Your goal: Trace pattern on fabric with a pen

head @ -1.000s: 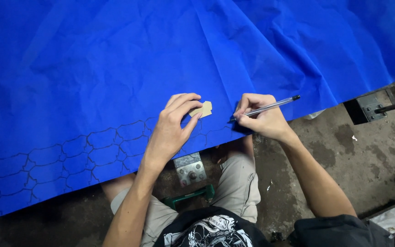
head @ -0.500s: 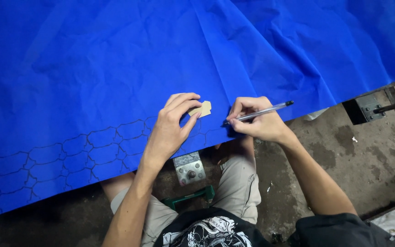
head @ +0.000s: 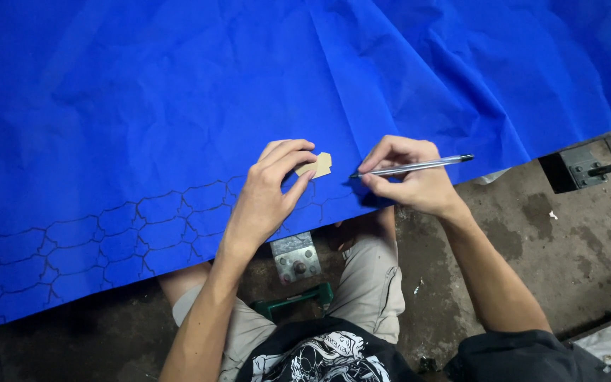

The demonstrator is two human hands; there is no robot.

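A large crinkled blue sheet [head: 249, 85] covers the surface in front of me. Along its near edge runs a band of pen-drawn hexagon outlines [head: 93, 240]. My left hand [head: 266, 198] presses a small tan cardboard template [head: 319, 165] flat on the sheet with its fingertips. Just right of the template, my right hand [head: 408, 177] grips a silver pen [head: 419, 166] lying almost level, its tip pointing left at the sheet beside the template.
A metal bracket with a bolt [head: 295, 257] and a green tool [head: 295, 301] lie on the stained concrete floor [head: 567, 247] between my knees. Metal hardware [head: 588, 166] sits at the right beyond the sheet's edge.
My right hand with the pen has slid left, closer to the template, and the pen has flattened out. My left hand keeps the template in place.
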